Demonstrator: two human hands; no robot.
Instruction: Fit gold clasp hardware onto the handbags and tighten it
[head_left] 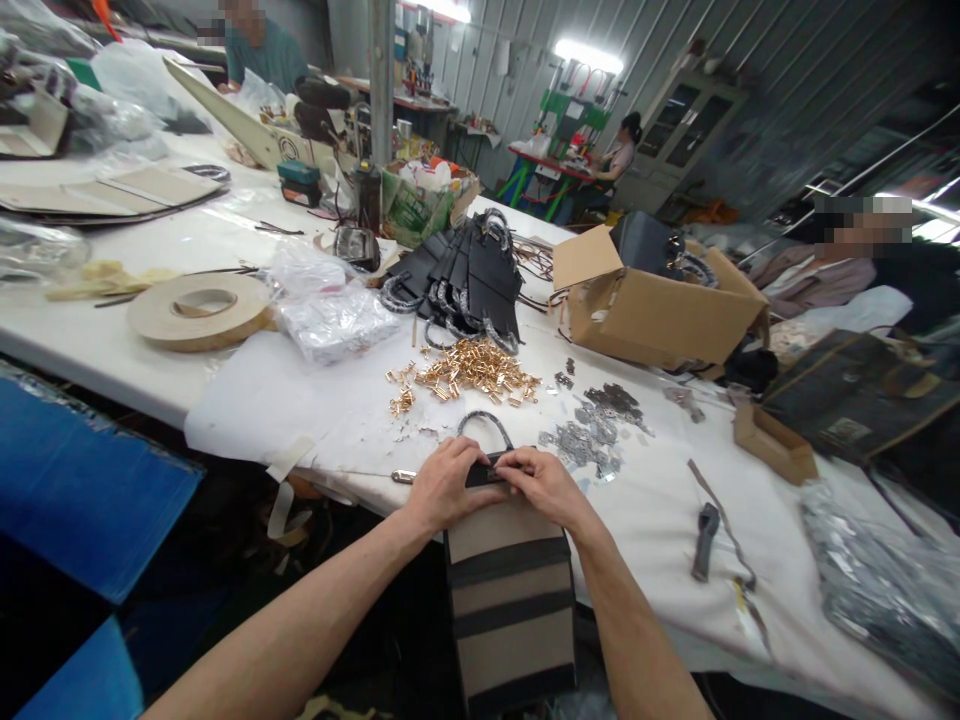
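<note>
A long panel [510, 590] with beige and black bands, apparently a bag piece, hangs over the table's front edge toward me. A black-and-grey handle loop [486, 418] rises beyond its dark top end. My left hand [452, 482] grips that top end, thumb laid along the near side. From the right, the fingertips of my right hand [538, 482] are pinched together at the same dark end; whatever small thing they hold is hidden. A small metal tool [403, 477] lies left of my left hand. Gold-coloured fittings [476, 370] and flat silver plates [592, 440] are heaped beyond my hands.
Black handled pieces [469, 275] are stacked farther back, beside a cardboard box [652, 310]. A tape roll [201, 308] and plastic bags [330, 305] lie left. A dark-handled tool [703, 540] and a small open box [772, 440] are right. Other people sit farther off.
</note>
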